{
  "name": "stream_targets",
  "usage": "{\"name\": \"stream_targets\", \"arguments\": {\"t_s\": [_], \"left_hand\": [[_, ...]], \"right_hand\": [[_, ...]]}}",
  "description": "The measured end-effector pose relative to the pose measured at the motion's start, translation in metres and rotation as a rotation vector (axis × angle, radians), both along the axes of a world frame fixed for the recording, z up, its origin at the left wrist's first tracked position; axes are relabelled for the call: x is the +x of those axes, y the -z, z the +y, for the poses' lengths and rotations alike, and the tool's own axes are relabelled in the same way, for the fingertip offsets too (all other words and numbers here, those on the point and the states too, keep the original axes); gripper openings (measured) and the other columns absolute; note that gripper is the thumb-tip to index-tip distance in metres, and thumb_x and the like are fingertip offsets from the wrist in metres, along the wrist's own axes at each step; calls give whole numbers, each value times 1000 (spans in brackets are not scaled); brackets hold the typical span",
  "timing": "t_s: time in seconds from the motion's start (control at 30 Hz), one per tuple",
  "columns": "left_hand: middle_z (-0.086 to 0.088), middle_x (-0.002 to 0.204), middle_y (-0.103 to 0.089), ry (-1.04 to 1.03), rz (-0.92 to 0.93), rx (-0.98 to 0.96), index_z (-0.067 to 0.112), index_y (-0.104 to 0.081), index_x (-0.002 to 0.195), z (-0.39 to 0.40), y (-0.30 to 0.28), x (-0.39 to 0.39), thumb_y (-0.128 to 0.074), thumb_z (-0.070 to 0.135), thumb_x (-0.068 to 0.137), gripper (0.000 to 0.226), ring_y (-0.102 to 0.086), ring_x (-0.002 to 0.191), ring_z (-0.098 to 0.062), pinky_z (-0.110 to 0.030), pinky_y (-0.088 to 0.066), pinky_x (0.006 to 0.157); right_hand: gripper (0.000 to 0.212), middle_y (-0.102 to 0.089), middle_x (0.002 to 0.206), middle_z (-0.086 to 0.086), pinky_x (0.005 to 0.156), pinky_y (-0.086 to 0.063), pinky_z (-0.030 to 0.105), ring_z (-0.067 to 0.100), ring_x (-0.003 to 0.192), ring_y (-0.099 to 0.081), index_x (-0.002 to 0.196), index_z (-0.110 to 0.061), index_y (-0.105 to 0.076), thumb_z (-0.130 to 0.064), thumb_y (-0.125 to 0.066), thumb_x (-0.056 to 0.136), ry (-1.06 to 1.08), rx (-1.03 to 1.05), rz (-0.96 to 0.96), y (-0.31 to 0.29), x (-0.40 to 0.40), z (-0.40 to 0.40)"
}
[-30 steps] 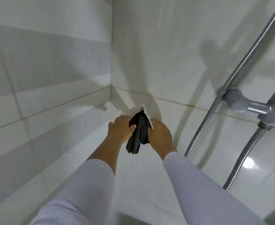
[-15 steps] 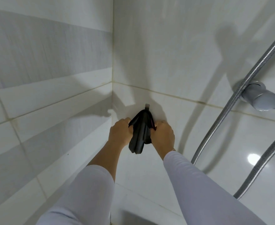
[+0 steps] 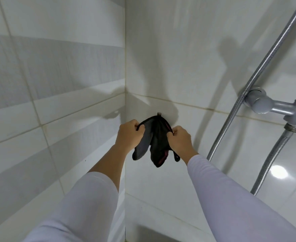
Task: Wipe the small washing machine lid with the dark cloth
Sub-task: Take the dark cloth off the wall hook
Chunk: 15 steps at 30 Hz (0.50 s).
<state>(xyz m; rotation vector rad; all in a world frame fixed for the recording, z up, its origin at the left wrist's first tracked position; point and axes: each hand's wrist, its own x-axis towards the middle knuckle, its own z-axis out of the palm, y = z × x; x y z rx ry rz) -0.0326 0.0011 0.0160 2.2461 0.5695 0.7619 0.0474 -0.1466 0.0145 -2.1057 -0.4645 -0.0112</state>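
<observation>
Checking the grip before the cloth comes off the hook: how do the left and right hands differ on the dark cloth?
The left hand grips the dark cloth at its upper left edge; the right hand pinches the upper right edge, slightly lower. The left sleeve is pushed up the forearm; the right sleeve reaches the wrist. Both are closed on the cloth, which hangs from the small wall hook.

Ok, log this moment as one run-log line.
stage: fetching cloth | left hand: grips cloth | right hand: grips cloth | cloth: at wall hook | washer lid: not in view
</observation>
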Motion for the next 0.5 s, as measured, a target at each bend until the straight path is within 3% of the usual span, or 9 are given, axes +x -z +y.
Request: {"name": "stream_targets", "arguments": {"t_s": [0.1, 0.23, 0.33, 0.4, 0.5], "left_hand": [[5, 62, -49, 68, -9, -76, 10, -57, 82, -18, -15, -3, -51, 25, 94, 20, -46, 58, -8, -15, -33, 52], [1, 69, -54, 153, -4, -106, 8, -62, 84, -43, -34, -7, -48, 29, 95, 28, -46, 61, -9, -20, -36, 57], [0, 80, -63, 291, 10, -266, 11, -69, 91, -58, -45, -16, -41, 25, 97, 32, -54, 73, -9, -18, -38, 66], [1, 90, -67, 357, 36, -362, 11, -71, 103, -65, -51, -23, -43, 24, 95, 32, -58, 88, -11, -15, -38, 71], [-2, 105, -66, 400, 72, -268, 14, -71, 107, -70, -52, -29, -41, 23, 97, 33, -57, 106, -19, -23, -39, 87]], "right_hand": [[7, -60, 89, 6, 77, -54, 36, 24, 79, -57, 89, -15, -52, -18, -46, 89, -46, 127, 161, -12, -8, -1], [12, -66, 99, 16, 85, -53, 42, 26, 82, -59, 82, -13, -54, -17, -46, 90, -34, 283, 365, -35, -21, -2], [33, -68, 88, 9, 94, -52, 41, 25, 86, -64, 81, -15, -61, -42, -47, 93, -93, 419, 490, -46, -27, -15], [49, -70, 90, 7, 80, -57, 34, 22, 85, -68, 98, -11, -66, -57, -53, 86, -170, 383, 476, -49, -28, -28], [43, -67, 92, 7, 58, -51, 23, 18, 76, -65, 120, -4, -57, -24, -68, 84, -235, 355, 442, -51, -31, -48]]}}
